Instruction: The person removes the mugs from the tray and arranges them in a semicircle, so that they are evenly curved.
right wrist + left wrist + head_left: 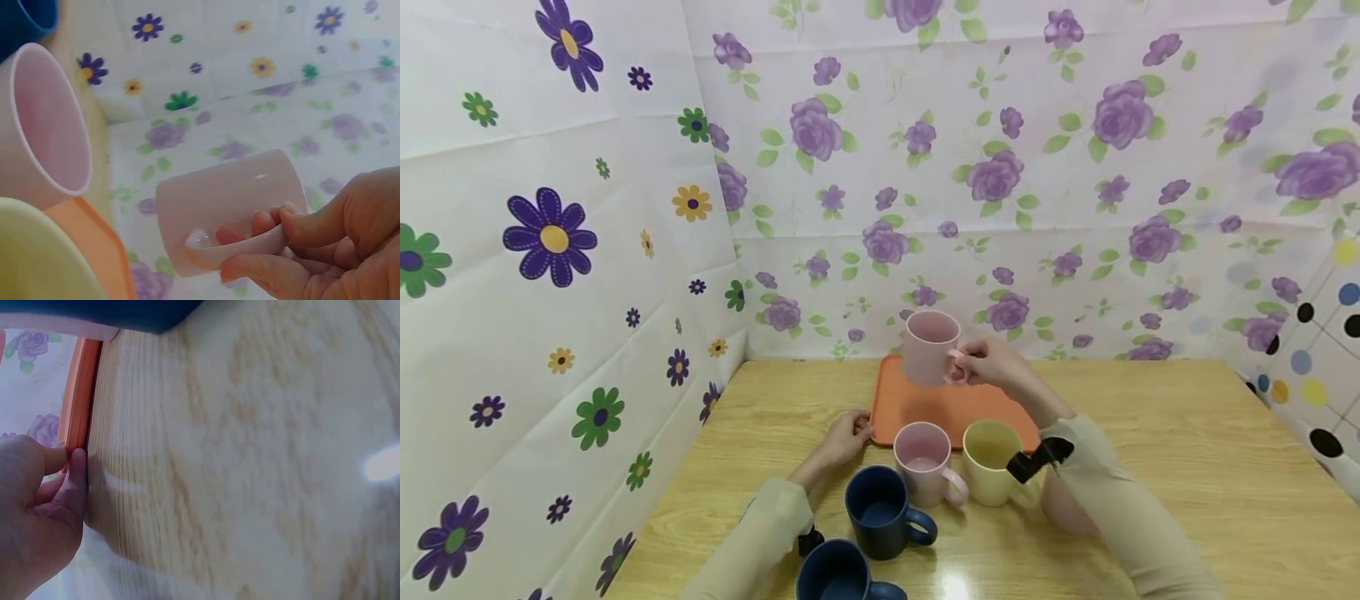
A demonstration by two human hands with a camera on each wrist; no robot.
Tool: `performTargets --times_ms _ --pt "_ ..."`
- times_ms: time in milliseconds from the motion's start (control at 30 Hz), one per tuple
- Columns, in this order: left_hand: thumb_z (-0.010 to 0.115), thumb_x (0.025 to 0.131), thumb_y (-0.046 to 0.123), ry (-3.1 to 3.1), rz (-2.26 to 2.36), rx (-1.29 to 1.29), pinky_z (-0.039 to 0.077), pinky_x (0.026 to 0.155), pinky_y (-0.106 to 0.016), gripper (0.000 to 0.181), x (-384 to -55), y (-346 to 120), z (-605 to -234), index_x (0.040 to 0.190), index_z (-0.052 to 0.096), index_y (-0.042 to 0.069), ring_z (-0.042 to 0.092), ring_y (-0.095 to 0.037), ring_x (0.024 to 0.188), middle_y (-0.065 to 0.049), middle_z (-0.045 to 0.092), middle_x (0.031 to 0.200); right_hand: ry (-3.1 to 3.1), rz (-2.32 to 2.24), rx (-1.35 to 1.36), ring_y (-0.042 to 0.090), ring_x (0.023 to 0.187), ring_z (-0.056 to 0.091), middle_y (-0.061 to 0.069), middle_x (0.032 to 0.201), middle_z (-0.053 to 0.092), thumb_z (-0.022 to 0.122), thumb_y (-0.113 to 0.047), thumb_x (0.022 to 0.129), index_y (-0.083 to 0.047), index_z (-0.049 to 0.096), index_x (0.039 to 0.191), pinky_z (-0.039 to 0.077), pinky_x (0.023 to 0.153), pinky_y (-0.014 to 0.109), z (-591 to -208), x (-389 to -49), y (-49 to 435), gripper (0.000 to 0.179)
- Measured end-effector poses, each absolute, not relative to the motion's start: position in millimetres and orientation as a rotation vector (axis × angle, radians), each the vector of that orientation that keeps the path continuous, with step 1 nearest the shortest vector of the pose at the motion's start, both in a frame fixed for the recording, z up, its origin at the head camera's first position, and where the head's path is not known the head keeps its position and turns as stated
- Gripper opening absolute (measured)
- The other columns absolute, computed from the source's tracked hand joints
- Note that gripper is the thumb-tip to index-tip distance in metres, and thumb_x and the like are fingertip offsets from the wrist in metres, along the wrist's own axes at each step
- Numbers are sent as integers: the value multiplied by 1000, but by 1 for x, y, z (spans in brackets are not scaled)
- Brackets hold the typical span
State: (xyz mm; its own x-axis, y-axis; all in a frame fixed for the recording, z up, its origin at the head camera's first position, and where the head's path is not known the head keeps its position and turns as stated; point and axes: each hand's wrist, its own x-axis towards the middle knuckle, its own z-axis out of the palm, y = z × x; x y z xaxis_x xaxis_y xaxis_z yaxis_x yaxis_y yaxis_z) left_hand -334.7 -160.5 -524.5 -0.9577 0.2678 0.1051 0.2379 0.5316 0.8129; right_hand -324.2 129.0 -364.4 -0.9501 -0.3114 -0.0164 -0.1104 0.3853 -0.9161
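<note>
My right hand (997, 365) holds a pink mug (922, 354) by its handle, raised above an orange tray (898, 410). In the right wrist view, the thumb and fingers (319, 228) pinch the handle of this pink mug (219, 200). At the tray's front left corner, my left hand (844, 439) grips the rim. Up close in the left wrist view, its thumb and fingers pinch the edge of the tray (78, 400). A second pink mug (921, 482) and a yellow mug (987, 479) stand upright just in front of the tray.
Two dark blue mugs, one nearer the tray (880, 521) and one at the bottom edge (829, 575), stand on the wooden table (1187, 467). Another pink mug (1063, 510) is partly hidden under the right forearm. Flowered sheets (880, 167) hang behind and at the left.
</note>
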Motion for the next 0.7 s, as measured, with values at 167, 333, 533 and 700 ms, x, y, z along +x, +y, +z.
performTargets --times_ms 167,333,533,700 --pt "56 94 0 2705 1440 434 54 70 -23 35 -334 -162 -529 126 51 -16 62 -21 84 -20 65 97 2489 -1592 -419 11 76 63 11 85 71 53 -11 99 11 62 113 57 73 28 -365 -295 150 28" --pt "55 95 1 2710 1427 424 53 69 -23 36 -333 -163 -530 127 50 -15 61 -20 85 -20 65 98 2567 -1492 -457 15 81 65 16 91 72 52 -11 99 9 63 112 58 77 33 -362 -267 169 26" --pt "54 95 0 2708 1426 444 53 67 -23 35 -332 -160 -528 126 50 -16 61 -20 82 -20 64 96 2633 -1439 -524 14 81 68 16 89 73 54 -9 98 6 66 101 57 71 25 -357 -232 197 20" --pt "55 94 -1 2732 1432 427 54 69 -26 35 -333 -158 -526 126 50 -16 61 -21 84 -20 65 96 2666 -1405 -576 8 82 67 11 89 72 55 -13 98 0 68 97 57 73 26 -353 -204 222 19"
